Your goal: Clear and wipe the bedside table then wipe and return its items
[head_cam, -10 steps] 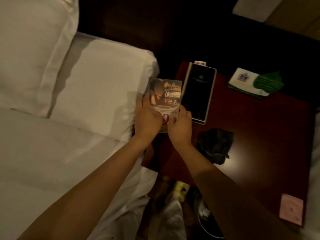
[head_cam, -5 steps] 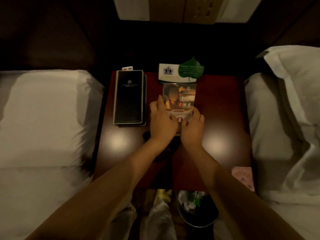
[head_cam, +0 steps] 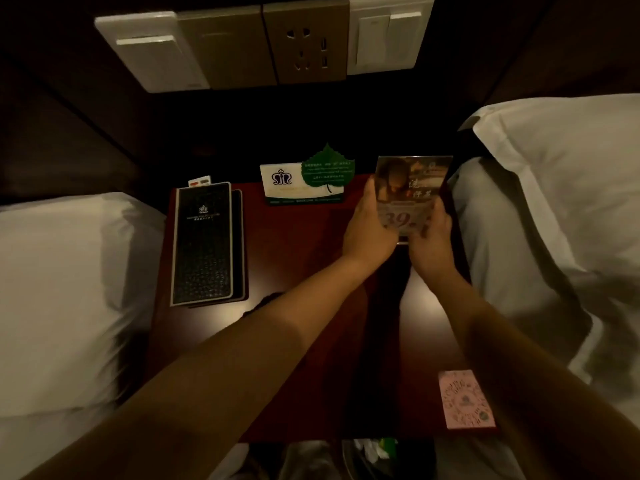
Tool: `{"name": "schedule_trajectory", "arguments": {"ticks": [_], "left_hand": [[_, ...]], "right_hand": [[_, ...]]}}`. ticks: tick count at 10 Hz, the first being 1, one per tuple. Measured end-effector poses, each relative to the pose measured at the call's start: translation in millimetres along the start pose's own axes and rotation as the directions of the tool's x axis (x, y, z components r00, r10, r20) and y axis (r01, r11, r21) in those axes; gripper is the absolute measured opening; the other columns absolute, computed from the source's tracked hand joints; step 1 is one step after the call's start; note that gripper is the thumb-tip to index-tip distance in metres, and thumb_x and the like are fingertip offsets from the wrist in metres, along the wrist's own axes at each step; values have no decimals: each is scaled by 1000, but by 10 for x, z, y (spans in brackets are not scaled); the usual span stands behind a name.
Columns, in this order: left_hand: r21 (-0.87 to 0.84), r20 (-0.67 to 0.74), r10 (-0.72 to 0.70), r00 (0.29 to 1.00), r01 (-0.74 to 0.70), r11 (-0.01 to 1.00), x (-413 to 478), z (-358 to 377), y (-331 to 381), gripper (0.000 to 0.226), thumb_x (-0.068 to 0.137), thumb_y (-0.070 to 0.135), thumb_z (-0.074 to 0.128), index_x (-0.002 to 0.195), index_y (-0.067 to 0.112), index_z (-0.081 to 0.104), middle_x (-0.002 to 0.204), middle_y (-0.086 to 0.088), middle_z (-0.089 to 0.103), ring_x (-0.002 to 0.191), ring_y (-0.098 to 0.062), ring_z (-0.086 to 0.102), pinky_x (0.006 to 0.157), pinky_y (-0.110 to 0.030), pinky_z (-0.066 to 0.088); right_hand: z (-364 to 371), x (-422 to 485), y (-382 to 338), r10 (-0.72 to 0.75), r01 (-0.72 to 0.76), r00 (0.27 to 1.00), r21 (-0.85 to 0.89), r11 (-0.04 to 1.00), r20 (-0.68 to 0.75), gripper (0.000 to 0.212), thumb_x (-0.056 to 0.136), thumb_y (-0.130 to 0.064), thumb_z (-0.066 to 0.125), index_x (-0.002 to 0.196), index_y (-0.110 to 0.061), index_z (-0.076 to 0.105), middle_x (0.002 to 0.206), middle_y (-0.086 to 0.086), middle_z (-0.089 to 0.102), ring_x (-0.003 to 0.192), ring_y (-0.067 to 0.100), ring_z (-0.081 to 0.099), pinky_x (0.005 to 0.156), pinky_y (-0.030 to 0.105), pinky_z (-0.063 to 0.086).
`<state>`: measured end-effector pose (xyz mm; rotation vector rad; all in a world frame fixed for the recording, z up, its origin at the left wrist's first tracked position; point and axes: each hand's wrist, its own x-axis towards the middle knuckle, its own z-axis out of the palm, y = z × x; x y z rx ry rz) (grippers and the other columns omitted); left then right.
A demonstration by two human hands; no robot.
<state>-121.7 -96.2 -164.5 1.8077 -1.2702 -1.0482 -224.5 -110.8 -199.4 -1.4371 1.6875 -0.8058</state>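
Note:
A dark red bedside table stands between two beds. Both hands hold a printed display card upright at the table's back right corner. My left hand grips its left edge and my right hand grips its lower right edge. A black folder lies along the table's left side. A white sign with a green leaf card stands at the back middle. A pink card lies at the front right corner. Only a dark edge of the cloth shows beside my left forearm.
White pillows lie on the left bed and the right bed. A wall panel with switches and sockets sits above the table. A waste bin stands on the floor below the table's front edge.
Both hands carried the display card from beside the left bed across the table to its back right corner. The view swung right and moved closer.

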Motion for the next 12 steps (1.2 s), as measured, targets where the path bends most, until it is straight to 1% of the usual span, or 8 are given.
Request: {"name": "schedule_trajectory", "arguments": {"ticks": [2, 3, 5, 6, 9, 10, 11, 12], "left_hand": [[13, 39, 30, 999, -31, 999, 357, 55, -23, 72, 85, 6, 55, 146, 20, 17, 134, -10, 52, 117, -26, 56, 88, -45, 53], [39, 48, 65, 997, -67, 997, 450, 81, -30, 80, 85, 2, 53, 149, 20, 8, 138, -12, 48, 117, -29, 55, 83, -44, 54], [48, 73, 78, 994, -82, 995, 510, 123, -71, 89, 85, 6, 56, 149, 22, -4, 148, -12, 38, 123, -27, 51, 89, -41, 52], [47, 87, 83, 993, -87, 995, 505, 119, -94, 92, 84, -2, 53, 148, 25, -7, 150, -11, 32, 120, -27, 53, 86, -39, 54], [85, 82, 103, 991, -110, 990, 574, 120, -188, 92, 84, -5, 50, 148, 25, -8, 150, -12, 31, 84, -24, 61, 60, -35, 53], [117, 81, 115, 990, -124, 985, 584, 114, -199, 91, 85, -4, 51, 149, 24, -9, 152, -11, 28, 80, -18, 57, 54, -27, 49], [126, 66, 144, 987, -151, 980, 575, 74, -194, 89, 85, -2, 51, 149, 21, -6, 153, -11, 27, 89, -18, 58, 57, -16, 45], [97, 19, 145, 989, -146, 985, 453, -101, -181, 76, 87, -2, 48, 149, 16, 8, 150, -12, 32, 124, -25, 48, 90, -24, 45]], "right_hand": [[12, 399, 47, -18, 16, 998, 26, 1000, 55, 64, 88, 2, 42, 145, -19, 21, 141, 12, 31, 120, 16, 38, 96, 26, 37], [25, 566, 59, -20, 19, 998, 18, 1000, 53, 71, 86, 2, 44, 147, -18, 15, 144, 13, 28, 128, 21, 36, 98, 25, 33], [86, 717, 71, -23, 20, 999, 74, 997, 44, 80, 84, -3, 55, 148, -21, 12, 147, 12, 23, 130, 21, 37, 103, 26, 33], [112, 715, 106, -24, 20, 999, 78, 997, 45, 82, 85, -6, 59, 148, -21, 10, 149, 11, 20, 131, 23, 40, 108, 32, 36], [178, 716, 183, -50, 47, 997, 49, 998, 57, 90, 82, -4, 62, 149, -18, 4, 150, 12, 18, 135, 24, 36, 108, 28, 31], [174, 701, 198, -32, 31, 997, 13, 999, 76, 92, 83, -4, 61, 150, -17, -1, 153, 11, 13, 137, 25, 33, 109, 29, 30], [144, 668, 174, 27, -26, 998, -4, 1000, 56, 92, 83, -5, 61, 150, -14, -3, 156, 12, 8, 140, 27, 28, 111, 31, 29], [136, 467, 90, 77, -77, 997, -5, 997, 13, 82, 83, 0, 57, 149, -9, 9, 154, 15, 15, 136, 30, 35, 113, 37, 33]]}}
